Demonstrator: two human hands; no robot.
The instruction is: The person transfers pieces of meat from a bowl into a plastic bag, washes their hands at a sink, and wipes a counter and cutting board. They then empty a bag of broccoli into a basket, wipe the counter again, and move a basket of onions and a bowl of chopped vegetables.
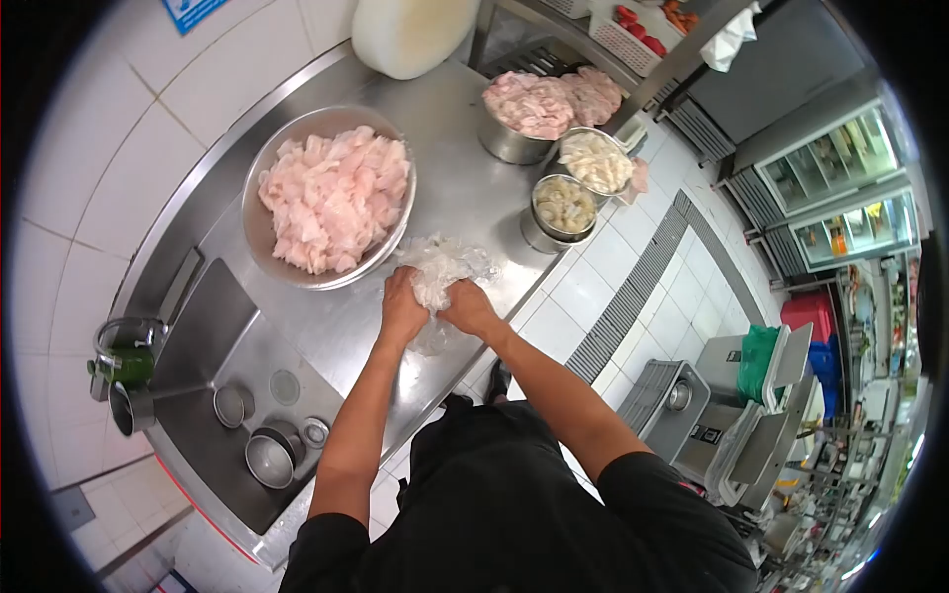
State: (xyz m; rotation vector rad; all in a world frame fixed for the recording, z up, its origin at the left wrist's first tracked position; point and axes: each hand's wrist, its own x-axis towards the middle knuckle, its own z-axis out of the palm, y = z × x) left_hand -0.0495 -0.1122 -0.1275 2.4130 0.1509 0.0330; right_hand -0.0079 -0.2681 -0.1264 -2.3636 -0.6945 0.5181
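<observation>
A crumpled, see-through plastic bag [435, 269] is bunched up on the steel counter in front of me. My left hand [403, 308] is closed on its left side, and my right hand [471, 310] grips it from the right. What the bag contains, if anything, I cannot make out. Just beyond my left hand stands a large metal bowl [259, 237] heaped with pale pink pieces of raw meat [336, 198]. To the right of the bag, a steel pot [539, 237] holds greyish pieces in a smaller container.
A steel pot [514, 146] piled with raw meat and a bowl of whitish strips [593, 161] stand along the counter's right side. At left is a sink [213, 336] with small metal bowls [272, 460]. A round white board [410, 40] leans at the back.
</observation>
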